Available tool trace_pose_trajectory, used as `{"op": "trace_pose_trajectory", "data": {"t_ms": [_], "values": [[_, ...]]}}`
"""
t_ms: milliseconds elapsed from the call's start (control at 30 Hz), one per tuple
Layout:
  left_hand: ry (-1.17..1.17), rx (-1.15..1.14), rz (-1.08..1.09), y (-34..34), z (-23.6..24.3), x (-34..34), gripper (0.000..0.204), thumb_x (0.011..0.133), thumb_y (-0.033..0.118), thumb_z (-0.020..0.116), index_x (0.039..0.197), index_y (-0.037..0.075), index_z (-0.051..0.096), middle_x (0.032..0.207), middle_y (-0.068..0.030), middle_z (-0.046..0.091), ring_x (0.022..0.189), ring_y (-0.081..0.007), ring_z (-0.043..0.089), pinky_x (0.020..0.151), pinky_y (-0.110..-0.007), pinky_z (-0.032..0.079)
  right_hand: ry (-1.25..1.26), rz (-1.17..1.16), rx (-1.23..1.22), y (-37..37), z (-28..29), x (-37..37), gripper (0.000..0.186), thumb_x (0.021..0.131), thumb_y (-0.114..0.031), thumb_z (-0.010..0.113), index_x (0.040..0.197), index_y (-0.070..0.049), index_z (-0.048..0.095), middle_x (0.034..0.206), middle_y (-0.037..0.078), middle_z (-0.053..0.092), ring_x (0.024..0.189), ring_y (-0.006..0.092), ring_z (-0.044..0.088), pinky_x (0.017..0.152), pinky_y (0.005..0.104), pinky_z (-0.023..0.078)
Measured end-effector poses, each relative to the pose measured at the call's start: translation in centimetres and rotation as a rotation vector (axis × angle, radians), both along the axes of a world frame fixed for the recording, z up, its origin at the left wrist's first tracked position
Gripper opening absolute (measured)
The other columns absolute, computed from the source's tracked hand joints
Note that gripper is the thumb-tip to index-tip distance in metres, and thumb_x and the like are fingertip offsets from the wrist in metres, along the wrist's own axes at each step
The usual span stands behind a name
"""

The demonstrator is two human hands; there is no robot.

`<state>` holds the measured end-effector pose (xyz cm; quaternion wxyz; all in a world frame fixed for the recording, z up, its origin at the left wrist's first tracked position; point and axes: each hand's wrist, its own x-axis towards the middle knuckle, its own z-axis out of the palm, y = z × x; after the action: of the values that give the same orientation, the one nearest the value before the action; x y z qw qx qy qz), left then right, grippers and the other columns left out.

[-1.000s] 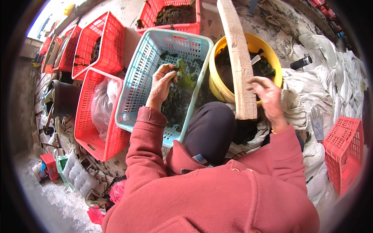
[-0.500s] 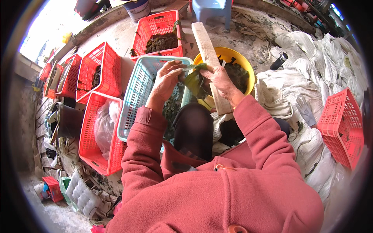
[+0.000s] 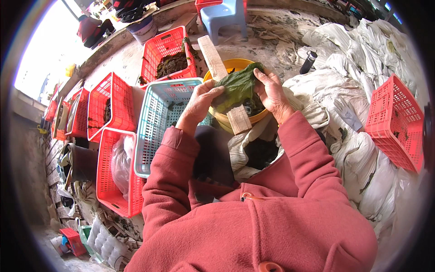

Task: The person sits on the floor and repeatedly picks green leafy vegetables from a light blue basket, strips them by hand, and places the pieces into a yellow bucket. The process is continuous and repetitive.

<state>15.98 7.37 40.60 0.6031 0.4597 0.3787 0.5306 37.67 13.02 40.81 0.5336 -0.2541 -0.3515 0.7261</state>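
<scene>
Both hands grip a green leafy seaweed piece (image 3: 235, 87), stretched out over the yellow bucket (image 3: 258, 117). My left hand (image 3: 199, 100) pinches its left side; my right hand (image 3: 273, 94) pinches its upper right corner. Beneath it a wooden plank (image 3: 210, 55) lies across the bucket, which holds dark material partly hidden by the leaf. The light blue crate (image 3: 149, 108) stands just left of my left hand. Below the bucket an open white sack (image 3: 239, 152) holds dark material.
Red crates (image 3: 161, 45), some with seaweed, stand left and behind; another (image 3: 392, 122) lies right among white sacks (image 3: 344, 81), near a grey glove (image 3: 346, 113) and black bottle (image 3: 308, 61). A blue plastic chair (image 3: 222, 16) is behind. A person (image 3: 90, 31) crouches at the back left.
The seaweed has come up from the blue crate to above the bucket, held in both hands and spread out more. The right hand has left the plank. The view has shifted, showing more background.
</scene>
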Motion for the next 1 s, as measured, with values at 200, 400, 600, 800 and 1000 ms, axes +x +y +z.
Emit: {"op": "trace_pose_trajectory", "data": {"t_ms": [200, 400, 600, 800, 1000], "values": [[-0.134, -0.034, 0.039, 0.0, 1.0, 2.5, 0.019, 0.094, 0.011, 0.060, 0.109, -0.001, 0.062, 0.097, -0.0051, 0.067, 0.079, -0.0104, 0.063, 0.073, -0.025, 0.054, -0.291, -0.109, 0.114, 1.0, -2.8, 4.0, 0.021, 0.088, -0.006, 0.067, 0.108, -0.001, 0.062, 0.089, 0.002, 0.065, 0.062, 0.0091, 0.056, 0.055, 0.0221, 0.047], [0.430, -0.013, -0.136, 0.9, 1.1, 5.5, 0.025, 0.093, 0.017, 0.065, 0.110, -0.001, 0.064, 0.094, -0.0037, 0.066, 0.081, -0.0077, 0.062, 0.071, -0.022, 0.052, -0.597, -0.102, 0.641, 0.1, -1.7, 4.9, 0.061, 0.080, -0.018, 0.076, 0.132, -0.001, 0.049, 0.126, 0.015, 0.057, 0.119, 0.0262, 0.055, 0.095, 0.0344, 0.047], [0.647, 0.184, -0.205, 1.4, 2.4, 6.0, 0.033, 0.085, 0.005, 0.067, 0.116, -0.002, 0.061, 0.098, -0.0047, 0.067, 0.088, -0.0107, 0.062, 0.083, -0.026, 0.050, -0.703, 0.189, 0.506, -0.9, -1.0, 4.5, 0.030, 0.086, -0.017, 0.072, 0.107, 0.004, 0.067, 0.092, 0.006, 0.069, 0.089, 0.0135, 0.062, 0.083, 0.0284, 0.049], [0.658, 0.069, -0.016, 1.6, 0.6, 3.8, 0.028, 0.082, 0.007, 0.068, 0.109, -0.002, 0.064, 0.092, -0.0040, 0.067, 0.081, -0.0100, 0.061, 0.077, -0.023, 0.048, -0.153, 0.045, 0.166, -0.7, -1.3, 5.3, 0.011, 0.092, -0.010, 0.064, 0.098, -0.002, 0.067, 0.089, -0.001, 0.066, 0.082, 0.0079, 0.059, 0.079, 0.0241, 0.049], [-0.275, -0.042, 0.126, 1.9, -0.7, 4.7, 0.014, 0.093, 0.005, 0.054, 0.106, 0.006, 0.058, 0.100, -0.0063, 0.065, 0.088, -0.0195, 0.064, 0.083, -0.034, 0.051, -0.269, 0.069, 0.134, -1.5, -1.2, 4.8, 0.016, 0.090, -0.012, 0.067, 0.102, -0.002, 0.065, 0.096, 0.001, 0.065, 0.089, 0.0085, 0.058, 0.084, 0.0233, 0.047]]}}
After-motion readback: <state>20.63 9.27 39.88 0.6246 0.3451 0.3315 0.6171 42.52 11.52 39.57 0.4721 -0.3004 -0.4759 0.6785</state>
